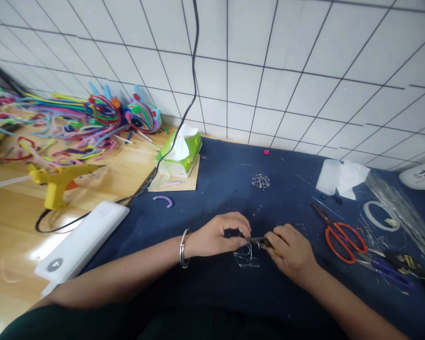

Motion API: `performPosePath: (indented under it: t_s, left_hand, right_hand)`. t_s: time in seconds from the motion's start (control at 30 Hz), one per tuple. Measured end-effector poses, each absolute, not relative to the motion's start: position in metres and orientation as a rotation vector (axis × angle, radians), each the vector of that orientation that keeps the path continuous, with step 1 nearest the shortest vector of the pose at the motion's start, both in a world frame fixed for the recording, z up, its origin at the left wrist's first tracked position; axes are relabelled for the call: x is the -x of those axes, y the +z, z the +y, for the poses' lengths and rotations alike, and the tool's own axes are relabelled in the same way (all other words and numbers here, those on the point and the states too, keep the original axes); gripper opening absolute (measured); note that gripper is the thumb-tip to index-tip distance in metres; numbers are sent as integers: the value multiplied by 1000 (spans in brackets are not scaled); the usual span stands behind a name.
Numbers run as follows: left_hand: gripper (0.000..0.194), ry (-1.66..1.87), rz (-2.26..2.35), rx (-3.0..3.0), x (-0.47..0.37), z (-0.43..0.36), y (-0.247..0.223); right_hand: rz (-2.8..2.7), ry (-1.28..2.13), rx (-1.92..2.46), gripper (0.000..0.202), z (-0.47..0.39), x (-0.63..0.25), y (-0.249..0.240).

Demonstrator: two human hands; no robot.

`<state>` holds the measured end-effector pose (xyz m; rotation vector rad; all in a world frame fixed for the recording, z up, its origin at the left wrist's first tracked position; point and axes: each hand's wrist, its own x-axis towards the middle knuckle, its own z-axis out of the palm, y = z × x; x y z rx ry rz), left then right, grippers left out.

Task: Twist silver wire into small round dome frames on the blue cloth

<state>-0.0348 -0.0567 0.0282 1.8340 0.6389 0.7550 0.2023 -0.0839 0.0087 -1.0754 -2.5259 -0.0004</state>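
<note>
Over the dark blue cloth, my left hand (pixel 221 234) pinches a small bent wire piece (pixel 246 257) between thumb and fingers. Loops of this thin silvery wire hang below my fingertips. My right hand (pixel 292 250) is wrapped round small pliers (pixel 261 241), whose dark jaws point left and meet the wire beside my left fingertips. The pliers' handles are mostly hidden in my palm. Farther back on the cloth lies a small domed wire mesh (pixel 261 181), touched by neither hand.
Orange-handled scissors (pixel 343 236), a tape ring (pixel 380 216) and wire bundles (pixel 403 212) lie right. Left are a yellow glue gun (pixel 62 182), a white power bank (pixel 83 243), a green tissue pack (pixel 182 151) and colourful pipe cleaners (pixel 81 127). A black cable hangs down the tiled wall.
</note>
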Motion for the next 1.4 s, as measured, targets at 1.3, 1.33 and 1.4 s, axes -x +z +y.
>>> performPosePath:
  t_s: [1.3,1.33,1.4]
  left_hand:
    - [8,1037,730,-2531,37,-61,16]
    - [8,1038,734,-2542,37,-61,16]
    - [8,1046,748,-2560,36,-61,16]
  right_hand:
    - [-2636,-137,1274,18,-99,-197,30]
    - [-2640,-140,1273,19,-99,-197,30]
    - [-2644,-138,1277,19,-99,-197,30]
